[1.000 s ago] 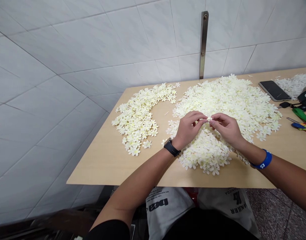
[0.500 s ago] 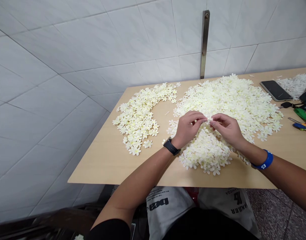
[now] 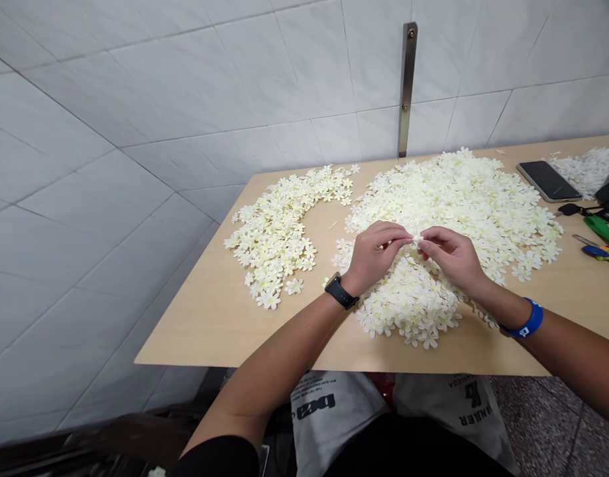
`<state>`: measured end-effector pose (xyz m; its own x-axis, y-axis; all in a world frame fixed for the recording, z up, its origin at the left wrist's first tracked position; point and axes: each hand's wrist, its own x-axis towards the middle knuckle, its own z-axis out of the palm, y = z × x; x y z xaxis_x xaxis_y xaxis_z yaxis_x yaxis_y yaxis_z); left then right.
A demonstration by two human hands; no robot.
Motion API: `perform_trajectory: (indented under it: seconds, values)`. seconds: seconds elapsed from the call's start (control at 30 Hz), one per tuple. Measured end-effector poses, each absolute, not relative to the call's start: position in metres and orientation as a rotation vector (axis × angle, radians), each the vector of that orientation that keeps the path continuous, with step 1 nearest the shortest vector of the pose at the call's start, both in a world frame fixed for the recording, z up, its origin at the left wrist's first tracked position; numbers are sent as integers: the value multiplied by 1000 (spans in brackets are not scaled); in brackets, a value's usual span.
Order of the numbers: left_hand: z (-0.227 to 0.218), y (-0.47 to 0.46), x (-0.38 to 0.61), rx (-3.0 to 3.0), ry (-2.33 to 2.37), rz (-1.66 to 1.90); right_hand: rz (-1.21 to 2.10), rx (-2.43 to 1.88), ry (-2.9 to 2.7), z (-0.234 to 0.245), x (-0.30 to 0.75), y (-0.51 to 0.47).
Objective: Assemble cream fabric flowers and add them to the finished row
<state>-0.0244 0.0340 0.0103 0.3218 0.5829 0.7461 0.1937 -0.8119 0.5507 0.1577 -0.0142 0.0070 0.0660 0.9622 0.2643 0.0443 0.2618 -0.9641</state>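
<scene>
Between the fingertips of both hands is a small white flower [image 3: 416, 240], partly covered by the fingers. My left hand [image 3: 380, 255], with a black watch on its wrist, pinches it from the left. From the right, my right hand [image 3: 452, 255] pinches it too; a blue wristband circles that forearm. Both hands are raised over a large pile of white artificial flowers [image 3: 463, 192] with pale yellow centres. Nearer to me, more of these flowers lie below the hands. A second, curved pile of the same flowers [image 3: 274, 232] lies to the left.
The wooden board [image 3: 199, 324] ends at a front edge near my lap. At the right lie a phone [image 3: 549, 181], a heap of thin white pieces [image 3: 590, 165] and coloured-handled scissors [image 3: 602, 252]. A tiled wall with a metal bracket [image 3: 407, 89] stands behind.
Hardly anything differs. Both hands stay in place, and the small flower between the fingertips shows slightly differently.
</scene>
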Motion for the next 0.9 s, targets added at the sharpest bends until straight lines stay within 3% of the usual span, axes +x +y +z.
perform_trajectory:
  seconds: [0.9]
  values:
    - [14, 33, -27, 2285, 656, 1511, 927, -1055, -1324, 8, 160, -13]
